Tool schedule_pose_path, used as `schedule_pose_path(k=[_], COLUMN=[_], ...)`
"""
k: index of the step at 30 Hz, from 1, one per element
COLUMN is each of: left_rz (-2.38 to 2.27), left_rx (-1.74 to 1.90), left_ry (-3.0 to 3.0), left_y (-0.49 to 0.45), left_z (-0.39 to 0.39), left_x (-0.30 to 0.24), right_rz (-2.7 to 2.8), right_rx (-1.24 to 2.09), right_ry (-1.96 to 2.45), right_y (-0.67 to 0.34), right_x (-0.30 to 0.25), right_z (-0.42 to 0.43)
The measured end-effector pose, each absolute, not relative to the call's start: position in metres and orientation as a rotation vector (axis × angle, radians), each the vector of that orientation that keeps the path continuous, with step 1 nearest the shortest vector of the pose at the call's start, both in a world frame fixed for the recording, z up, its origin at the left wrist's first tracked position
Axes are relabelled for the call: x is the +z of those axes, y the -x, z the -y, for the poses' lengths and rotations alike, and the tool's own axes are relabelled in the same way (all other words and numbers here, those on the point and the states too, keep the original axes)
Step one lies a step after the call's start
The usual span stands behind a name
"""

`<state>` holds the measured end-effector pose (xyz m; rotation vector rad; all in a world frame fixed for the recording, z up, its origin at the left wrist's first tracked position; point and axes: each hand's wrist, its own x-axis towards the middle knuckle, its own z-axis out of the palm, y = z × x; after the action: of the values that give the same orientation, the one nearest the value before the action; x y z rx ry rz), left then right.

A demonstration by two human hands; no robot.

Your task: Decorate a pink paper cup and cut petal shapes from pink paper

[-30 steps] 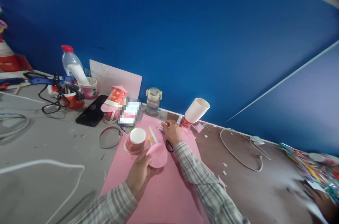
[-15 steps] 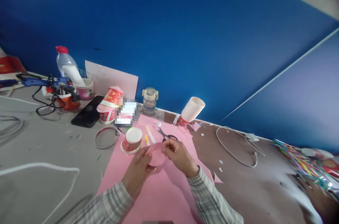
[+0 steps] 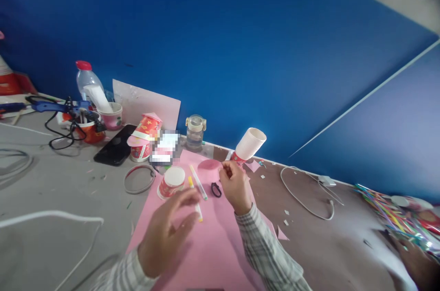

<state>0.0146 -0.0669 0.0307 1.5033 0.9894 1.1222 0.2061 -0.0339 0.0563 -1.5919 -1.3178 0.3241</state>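
My right hand (image 3: 235, 184) is pinched on the edge of a small pink paper disc (image 3: 209, 164), held low over the far end of the pink paper sheet (image 3: 213, 245). Black-handled scissors (image 3: 216, 189) lie just left of that hand. My left hand (image 3: 165, 236) hovers over the pink sheet with fingers spread and motion-blurred, holding nothing. Near its fingertips lie two yellow-and-white pens (image 3: 198, 182) and an upturned red paper cup (image 3: 171, 182).
A stack of paper cups (image 3: 248, 145) lies tilted by the blue wall. A glass jar (image 3: 195, 131), a black phone (image 3: 115, 145), a water bottle (image 3: 85, 81), a glue gun (image 3: 51, 107), a wire ring (image 3: 139, 178) and white cables (image 3: 305, 190) spread over the table.
The left hand let go of the pink disc and drew back, fingers spread. The right hand carried the disc away toward the wall, over the scissors.
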Motion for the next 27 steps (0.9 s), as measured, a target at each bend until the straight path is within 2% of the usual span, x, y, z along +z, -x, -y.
schedule_pose_path(k=[2,8,13,20,27], left_rz=[-1.173,-1.349,-1.252,-1.286,-1.273], left_rx=[1.276,1.167,1.168,1.094,1.178], left_ry=[-1.624,-1.699,-1.65,-1.625,-1.624], left_y=[0.005,0.021,0.007,0.001,-0.007], left_z=[0.054,0.016,0.014,0.014,0.015], left_x=[0.032,-0.003,-0.016,-0.023,-0.025], right_rz=[1.305,1.235,0.986,0.634,0.449], right_rx=[0.271,0.329,0.561,1.075,1.242], right_ry=[1.558,1.42,1.341,1.136,0.977], right_y=[-0.201,-0.178,-0.156,-0.146,-0.129], right_x=[0.055,0.038,0.018,0.002,0.005], right_z=[0.028,0.018,0.004,-0.01,0.002])
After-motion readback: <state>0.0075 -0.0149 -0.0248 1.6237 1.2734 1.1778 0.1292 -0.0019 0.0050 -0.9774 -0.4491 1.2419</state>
